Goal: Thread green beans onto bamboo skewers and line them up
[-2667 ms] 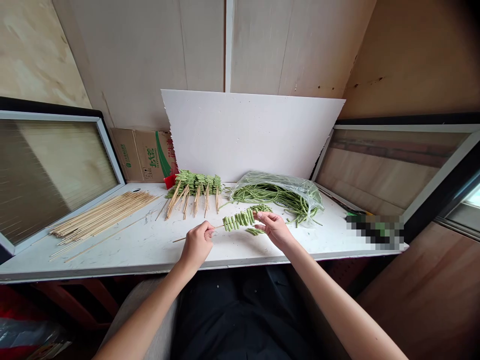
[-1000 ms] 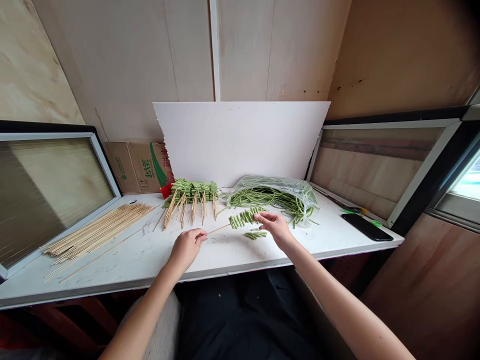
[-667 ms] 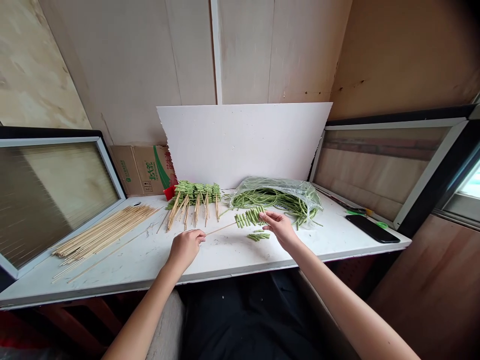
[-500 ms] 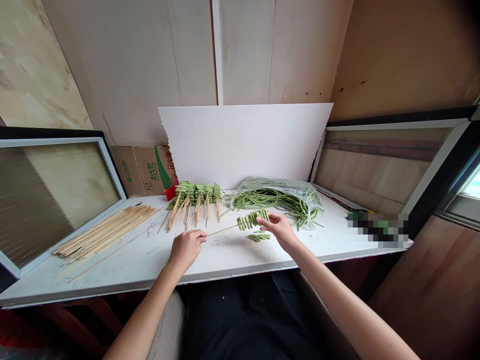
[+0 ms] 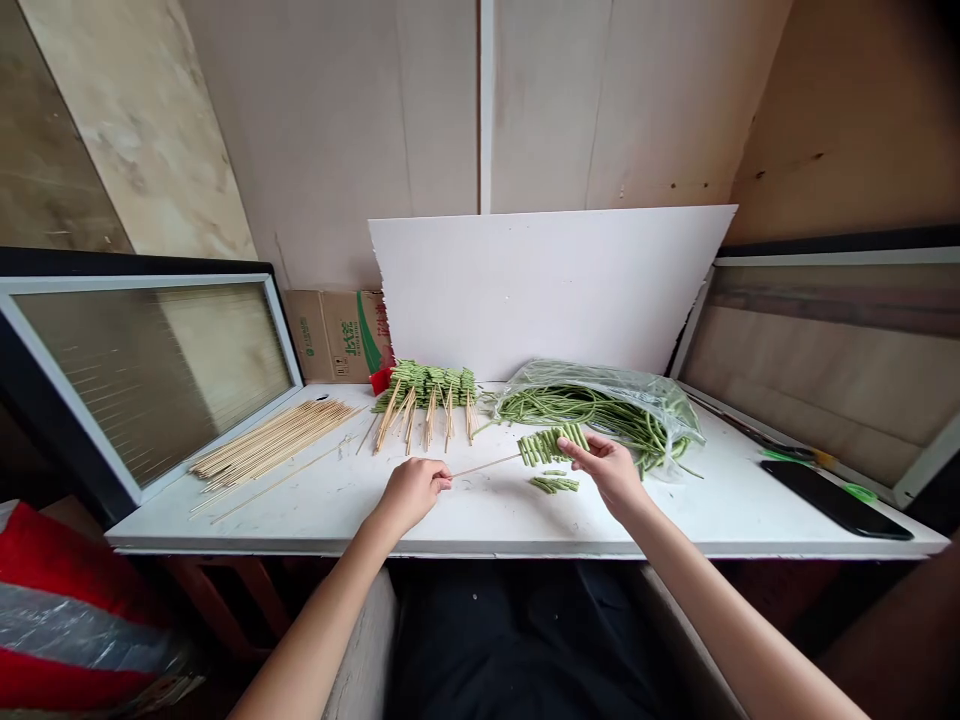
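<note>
White tabletop (image 5: 337, 520) is backed by a plain wall (image 5: 337, 120) and a leaning white board (image 5: 551, 290), and is closed in at the sides by two framed panes (image 5: 187, 370). Its front edge is crossed by both forearms; room for moving is left along that edge and in the stretch between the loose sticks (image 5: 274, 440) and the left hand (image 5: 412, 490). Just above the surface, near the middle of the table, one skewer (image 5: 491, 467) is held: its bare shaft is pinched between the left thumb and fingers, while the threaded bean pieces (image 5: 544, 447) at the other end are gripped by the right hand (image 5: 609, 475). Below them, a few cut pieces (image 5: 555, 484) are laid on the table. Five fans of stick ends can be counted on the pile of filled skewers (image 5: 431, 385), set before one cardboard box (image 5: 337, 335); one stick (image 5: 277, 485) is set apart from the loose bundle. One clear bag (image 5: 592, 375) is spread over long beans (image 5: 577, 405), and one black phone (image 5: 836, 498) is placed near the right corner. The skewer's far tip is covered by the right fingers, so perhaps ten threaded pieces can be made out. The right pane is cut off by the picture's side.
</note>
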Demonstrator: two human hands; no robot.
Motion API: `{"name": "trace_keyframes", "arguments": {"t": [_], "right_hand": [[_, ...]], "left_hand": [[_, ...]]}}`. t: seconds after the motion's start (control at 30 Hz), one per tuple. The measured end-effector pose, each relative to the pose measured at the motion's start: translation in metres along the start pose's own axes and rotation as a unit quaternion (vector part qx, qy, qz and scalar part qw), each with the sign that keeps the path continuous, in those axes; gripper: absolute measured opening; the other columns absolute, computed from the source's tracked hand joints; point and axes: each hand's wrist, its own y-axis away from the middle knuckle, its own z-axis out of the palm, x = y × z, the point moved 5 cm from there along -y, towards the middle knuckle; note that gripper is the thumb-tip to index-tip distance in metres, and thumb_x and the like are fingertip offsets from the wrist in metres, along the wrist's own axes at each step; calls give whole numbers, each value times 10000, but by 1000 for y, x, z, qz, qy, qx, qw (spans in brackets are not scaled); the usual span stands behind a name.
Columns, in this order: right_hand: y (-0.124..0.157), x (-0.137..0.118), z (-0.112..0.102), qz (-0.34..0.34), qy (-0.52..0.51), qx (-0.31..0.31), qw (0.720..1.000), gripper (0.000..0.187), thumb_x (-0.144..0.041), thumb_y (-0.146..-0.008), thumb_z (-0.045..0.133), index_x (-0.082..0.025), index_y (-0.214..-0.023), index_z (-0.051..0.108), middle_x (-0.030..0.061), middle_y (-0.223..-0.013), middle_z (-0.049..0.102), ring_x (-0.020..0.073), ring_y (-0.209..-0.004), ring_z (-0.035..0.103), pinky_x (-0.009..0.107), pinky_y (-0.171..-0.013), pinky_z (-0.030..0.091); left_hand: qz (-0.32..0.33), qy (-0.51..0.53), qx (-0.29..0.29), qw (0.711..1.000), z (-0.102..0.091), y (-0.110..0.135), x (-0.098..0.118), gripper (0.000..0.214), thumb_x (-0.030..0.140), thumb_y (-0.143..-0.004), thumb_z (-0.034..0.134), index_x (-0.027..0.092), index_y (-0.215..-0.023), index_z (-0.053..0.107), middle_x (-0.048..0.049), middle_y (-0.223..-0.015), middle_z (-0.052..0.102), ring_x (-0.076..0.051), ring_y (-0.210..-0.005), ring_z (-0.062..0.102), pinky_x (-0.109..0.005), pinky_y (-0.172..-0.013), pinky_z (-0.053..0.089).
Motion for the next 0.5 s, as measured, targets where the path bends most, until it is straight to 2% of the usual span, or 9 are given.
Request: {"name": "trace_keyframes", "arguments": {"t": [0.13, 0.27, 0.37, 0.5], "right_hand": [[-2, 4, 2, 26, -35, -21, 999, 475, -579, -691, 919, -210, -969, 806, 110, -1097, 753, 279, -994, 670, 348, -740, 584], [-2, 8, 5, 55, -58, -34, 996, 530, -683, -811, 781, -261, -1131, 785, 128, -1284, 735, 333, -1246, 647, 390, -853, 601], [-4, 18, 2, 80, -35, -34, 996, 568, -697, -847, 731, -256, -1202, 767, 152, -1261, 754, 341, -1276, 648, 385, -846, 585], [-9, 34, -5, 75, 16, -4, 997, 573, -697, -791, 771, -213, -1096, 796, 153, -1145, 788, 347, -1162, 695, 369, -779, 570]], "left_hand": [[-35, -6, 42, 998, -7, -1, -6, 234, 109, -876, 634, 254, -836, 813, -40, -844, 819, -243, -846, 754, -309, -735, 503], [-70, -8, 107, 992, -27, -2, -19, 226, 110, -868, 639, 250, -829, 812, -36, -851, 822, -239, -834, 754, -293, -689, 495], [-116, -21, 173, 978, -51, 0, -33, 204, 127, -857, 648, 245, -844, 813, -38, -876, 825, -241, -840, 749, -284, -664, 484], [-200, -30, 245, 948, -85, 7, -68, 182, 202, -886, 637, 251, -893, 812, -41, -902, 825, -224, -856, 751, -271, -679, 497]]}}
